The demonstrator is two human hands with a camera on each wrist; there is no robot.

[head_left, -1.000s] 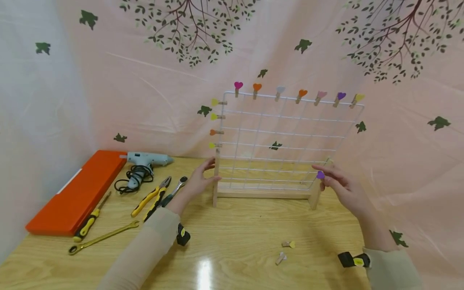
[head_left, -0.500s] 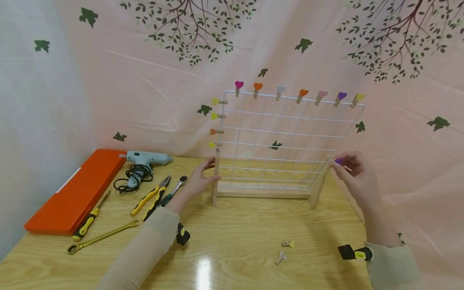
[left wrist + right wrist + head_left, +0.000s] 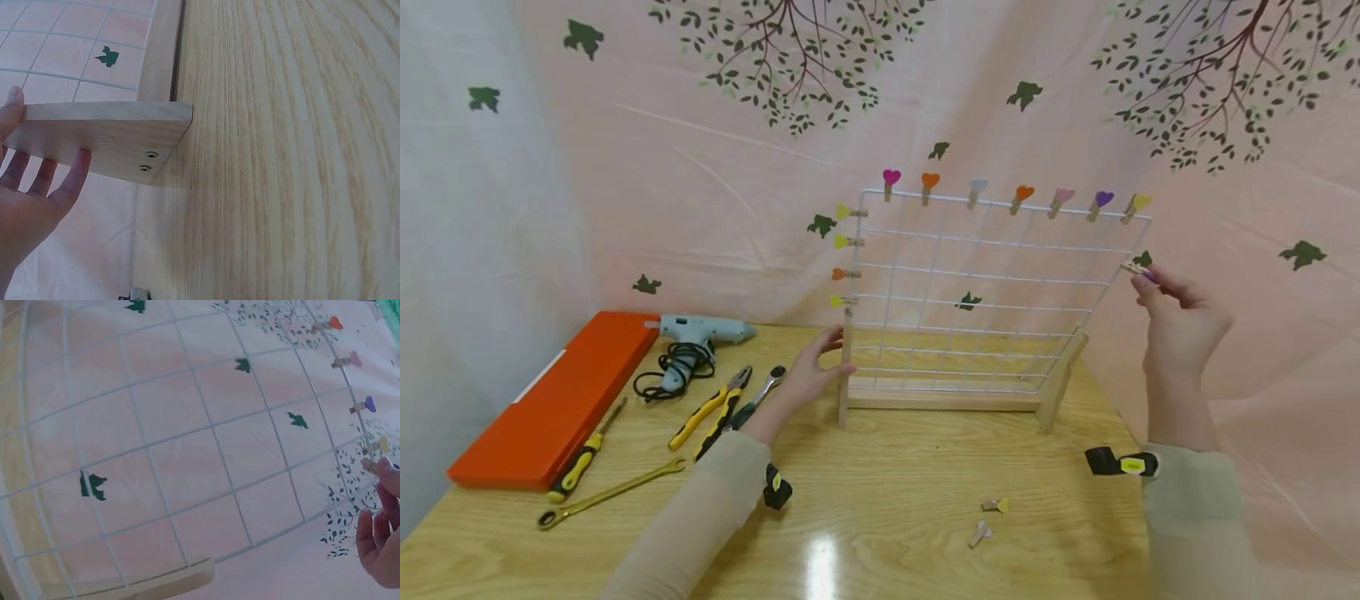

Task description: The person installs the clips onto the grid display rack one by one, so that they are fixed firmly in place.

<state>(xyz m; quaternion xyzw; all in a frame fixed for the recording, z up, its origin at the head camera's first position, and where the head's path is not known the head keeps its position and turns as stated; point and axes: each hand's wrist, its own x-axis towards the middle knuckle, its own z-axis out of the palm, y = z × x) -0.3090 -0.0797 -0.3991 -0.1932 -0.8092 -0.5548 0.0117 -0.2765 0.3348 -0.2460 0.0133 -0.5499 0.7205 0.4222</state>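
Observation:
A white wire grid (image 3: 958,277) stands in a wooden stand (image 3: 943,402), small heart clothespins lining its top and left edges. My left hand (image 3: 808,375) holds the stand's left upright; the left wrist view has thumb and fingers on opposite sides of the wooden board (image 3: 100,137). At the grid's upper right side, my right hand (image 3: 1183,321) pinches a clothespin with a purple heart (image 3: 1135,268), its tip close to the side wire. In the right wrist view this clothespin (image 3: 370,466) is just below the yellow-heart one (image 3: 382,445), its heart mostly hidden by the fingers.
Two loose clothespins, one yellow (image 3: 996,505) and one white (image 3: 981,534), lie on the table (image 3: 887,492). At left are an orange case (image 3: 553,408), a glue gun (image 3: 696,342), pliers (image 3: 718,408), a ratchet (image 3: 760,396), a screwdriver (image 3: 583,458) and a wrench (image 3: 613,493).
My right hand has moved from the grid's lower right corner up along its right side, carrying the purple-heart clothespin. My left hand stays on the upright.

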